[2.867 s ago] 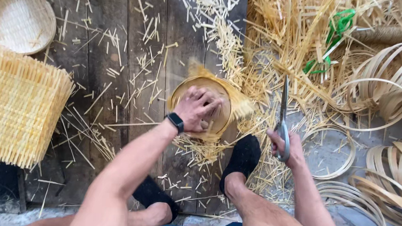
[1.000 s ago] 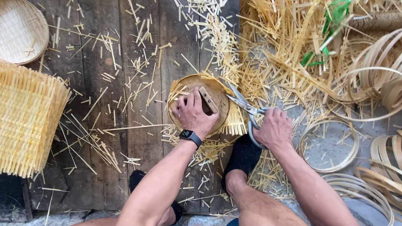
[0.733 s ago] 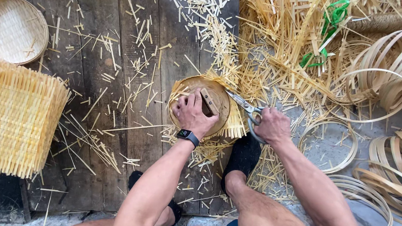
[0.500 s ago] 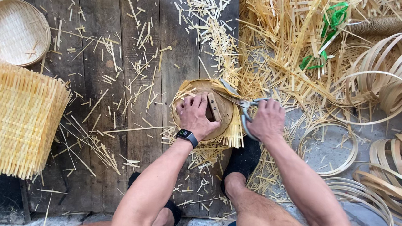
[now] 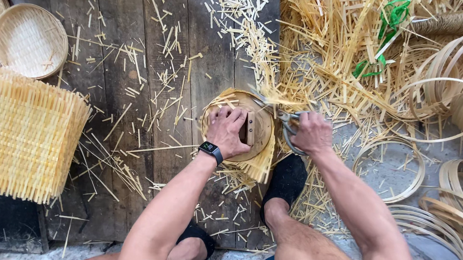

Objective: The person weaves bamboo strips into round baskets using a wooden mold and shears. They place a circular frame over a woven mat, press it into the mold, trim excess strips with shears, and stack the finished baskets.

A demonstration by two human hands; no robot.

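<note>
A round wooden disc [image 5: 260, 128] lies on a woven bamboo mat whose yellow strips [image 5: 259, 165] stick out around it, on the plank floor. My left hand [image 5: 227, 131], with a dark watch on its wrist, presses down on the disc and its small wooden handle [image 5: 249, 128]. My right hand [image 5: 310, 133] grips metal scissors [image 5: 286, 118] at the disc's upper right edge, with the blades pointing left along the rim. My foot in a black shoe [image 5: 287, 179] rests just below the disc.
A stack of square woven mats [image 5: 19, 132] sits at left, with round woven trays [image 5: 29, 40] above it. Loose bamboo strips [image 5: 331, 50] pile up at top right, near a green cord [image 5: 385, 26]. Bent bamboo hoops [image 5: 460, 87] lie at right. Cut scraps litter the planks.
My right hand has brought the scissors from the right side up to the disc's upper edge, and the blades now reach leftward along the rim. My left hand stays on the disc.
</note>
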